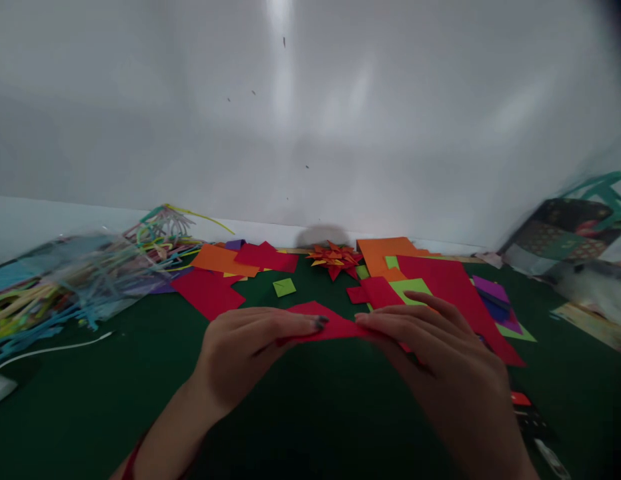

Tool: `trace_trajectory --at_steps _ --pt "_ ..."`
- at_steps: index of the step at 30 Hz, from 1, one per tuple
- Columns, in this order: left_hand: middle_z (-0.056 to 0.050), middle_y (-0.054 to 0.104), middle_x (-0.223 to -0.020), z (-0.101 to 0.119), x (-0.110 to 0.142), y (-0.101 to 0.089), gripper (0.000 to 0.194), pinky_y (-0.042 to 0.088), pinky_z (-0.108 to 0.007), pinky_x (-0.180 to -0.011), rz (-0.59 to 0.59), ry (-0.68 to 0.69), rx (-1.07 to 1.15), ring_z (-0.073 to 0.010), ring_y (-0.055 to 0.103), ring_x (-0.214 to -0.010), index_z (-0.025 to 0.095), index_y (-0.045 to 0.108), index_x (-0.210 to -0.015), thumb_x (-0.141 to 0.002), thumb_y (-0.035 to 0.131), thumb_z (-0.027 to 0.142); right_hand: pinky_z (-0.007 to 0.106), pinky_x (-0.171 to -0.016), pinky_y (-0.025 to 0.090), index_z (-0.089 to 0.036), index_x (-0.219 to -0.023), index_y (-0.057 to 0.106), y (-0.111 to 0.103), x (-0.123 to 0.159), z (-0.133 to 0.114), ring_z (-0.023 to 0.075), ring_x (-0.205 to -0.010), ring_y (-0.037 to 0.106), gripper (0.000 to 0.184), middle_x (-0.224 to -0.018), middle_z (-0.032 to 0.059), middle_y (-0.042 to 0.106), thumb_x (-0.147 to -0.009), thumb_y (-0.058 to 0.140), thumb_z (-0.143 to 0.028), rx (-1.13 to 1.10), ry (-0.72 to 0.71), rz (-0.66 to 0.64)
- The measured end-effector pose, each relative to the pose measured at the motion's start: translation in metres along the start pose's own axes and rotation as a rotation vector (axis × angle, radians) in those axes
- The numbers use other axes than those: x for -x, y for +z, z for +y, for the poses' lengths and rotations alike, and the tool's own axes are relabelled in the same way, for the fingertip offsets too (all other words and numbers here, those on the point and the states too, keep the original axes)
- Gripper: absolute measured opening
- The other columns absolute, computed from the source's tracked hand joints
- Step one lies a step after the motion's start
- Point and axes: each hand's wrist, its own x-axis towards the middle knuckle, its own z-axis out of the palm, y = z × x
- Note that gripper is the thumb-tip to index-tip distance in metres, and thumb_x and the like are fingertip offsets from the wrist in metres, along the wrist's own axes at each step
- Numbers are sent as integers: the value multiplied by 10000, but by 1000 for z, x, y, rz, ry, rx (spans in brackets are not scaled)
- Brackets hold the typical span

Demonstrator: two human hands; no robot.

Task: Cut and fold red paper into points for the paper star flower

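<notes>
Between my two hands is a piece of red paper, raised over the dark green table and showing a straight lower edge. My left hand pinches its left side, thumb and fingers together. At the right end, my right hand grips the same paper with its fingertips, some other fingers stretched out. Just beyond the paper lies a small folded green square. Farther back sits a pointed orange-and-red folded paper star. My palms hide parts of the paper's underside.
Red sheets and orange sheets lie back left. A large red sheet covers other papers on the right. Colourful pipe-cleaner-like strands heap at left beside a white cable. A patterned bag stands far right, before the white wall.
</notes>
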Motion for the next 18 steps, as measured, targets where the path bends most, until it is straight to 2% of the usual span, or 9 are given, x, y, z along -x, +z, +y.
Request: trace_trajectory --at_steps 4,6,8,10,12,14,15,18 --pt "28 706 -785 -3 2 0 168 495 -265 -636 95 2 -109 -169 652 -711 333 684 -848 -795 541 262 390 -975 328 -298 -1079 570 -5 -2 5 194 -976 565 323 -1007 -19 647 -761 606 -256 40 22 60" --pt "32 700 -735 -8 -1 1 148 468 -241 -549 204 -129 -172 -156 637 -642 323 683 -847 -779 555 295 430 -999 296 -293 -1174 503 -8 -6 13 231 -1085 499 458 -1145 11 581 -734 629 -290 78 107 173" --pt "33 681 -694 -15 -5 3 140 426 -222 -487 328 -318 -176 -142 606 -585 297 680 -847 -756 576 325 452 -979 323 -275 -1248 425 -6 -9 27 255 -1135 453 607 -1238 44 506 -692 662 -334 47 258 314" --pt "31 657 -676 -24 -11 6 159 402 -207 -468 397 -466 -48 -136 582 -584 263 673 -842 -736 595 351 477 -923 380 -262 -1293 349 1 -13 44 263 -1117 474 695 -1262 74 484 -681 663 -364 -161 422 386" --pt "28 636 -651 -31 -16 10 184 411 -199 -484 417 -534 177 -134 575 -597 228 661 -839 -727 604 362 459 -831 455 -254 -1280 367 14 -15 60 249 -1035 543 620 -1216 97 526 -726 615 -379 -438 549 248" --pt "21 622 -627 -37 -19 14 202 434 -206 -510 398 -571 394 -137 577 -601 199 645 -838 -724 607 362 416 -790 481 -237 -1211 463 29 -15 70 219 -951 592 447 -1076 94 621 -792 535 -375 -702 582 -59" --pt "15 623 -632 -39 -20 16 205 447 -214 -524 374 -585 480 -140 582 -609 188 638 -834 -725 608 359 405 -776 484 -228 -1157 517 36 -15 71 209 -900 610 385 -985 86 656 -805 511 -384 -801 568 -172" --pt "-5 642 -686 -42 -21 21 177 473 -237 -581 302 -616 633 -143 595 -642 172 619 -791 -721 617 333 323 -664 498 -198 -953 621 51 -15 66 177 -758 617 282 -798 47 664 -781 531 -404 -920 575 -370"
